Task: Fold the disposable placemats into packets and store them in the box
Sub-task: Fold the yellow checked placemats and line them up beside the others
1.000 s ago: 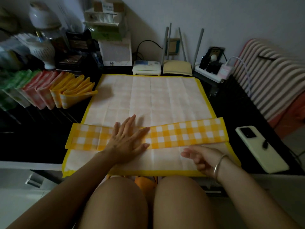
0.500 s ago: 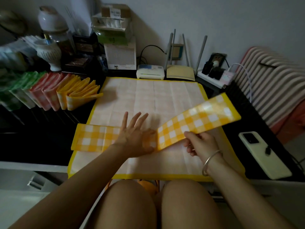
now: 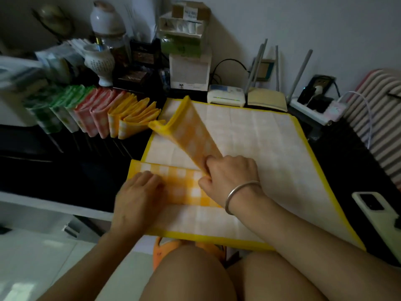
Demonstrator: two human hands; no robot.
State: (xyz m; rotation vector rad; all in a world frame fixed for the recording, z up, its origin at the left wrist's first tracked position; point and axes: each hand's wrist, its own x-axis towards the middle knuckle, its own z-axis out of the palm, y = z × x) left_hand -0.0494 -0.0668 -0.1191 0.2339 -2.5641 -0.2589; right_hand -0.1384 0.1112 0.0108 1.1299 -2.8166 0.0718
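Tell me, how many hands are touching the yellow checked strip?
2. The left hand rests on the flat end of the strip; the right hand pinches its middle, holding the other end up.

Folded placemat strip (image 3: 182, 187): yellow & white gingham, solid yellow edge. Big flat placemat sheet (image 3: 271, 161) under it: pale cream, faint check, yellow border. Folded packets in a row: green-check packets (image 3: 56, 109), pink-check packets (image 3: 97, 114), yellow-check packets (image 3: 130, 118). Round metal bangle (image 3: 238, 192): silver. Slab phone (image 3: 382, 220): white w/ black camera block. Tabletop (image 3: 65, 170): black.
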